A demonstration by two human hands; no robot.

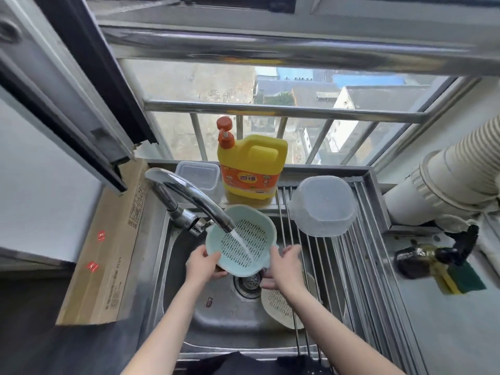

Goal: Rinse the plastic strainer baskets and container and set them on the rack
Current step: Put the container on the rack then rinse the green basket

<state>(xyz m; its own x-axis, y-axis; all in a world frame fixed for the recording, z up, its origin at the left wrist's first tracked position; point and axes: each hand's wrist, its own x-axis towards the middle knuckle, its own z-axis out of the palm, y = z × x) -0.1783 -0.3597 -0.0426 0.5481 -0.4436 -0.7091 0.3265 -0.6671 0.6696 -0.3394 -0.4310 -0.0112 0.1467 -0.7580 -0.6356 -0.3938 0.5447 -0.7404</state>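
both hands, left hand (pixel 202 263) and right hand (pixel 284 262), gripped the blue strainer basket (pixel 241 239) by opposite rims under the faucet (pixel 189 196) stream, above the sink (pixel 216 320); it looked light, stiff and wet-slippery, best held at the rim.

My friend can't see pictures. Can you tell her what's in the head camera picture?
Two hands, left and right, hold a light blue strainer basket under the running faucet over a metal sink. A beige strainer basket lies in the sink, and a clear container sits on the rack.

Left hand (pixel 201 263) (right hand (pixel 284 262) too) gripping
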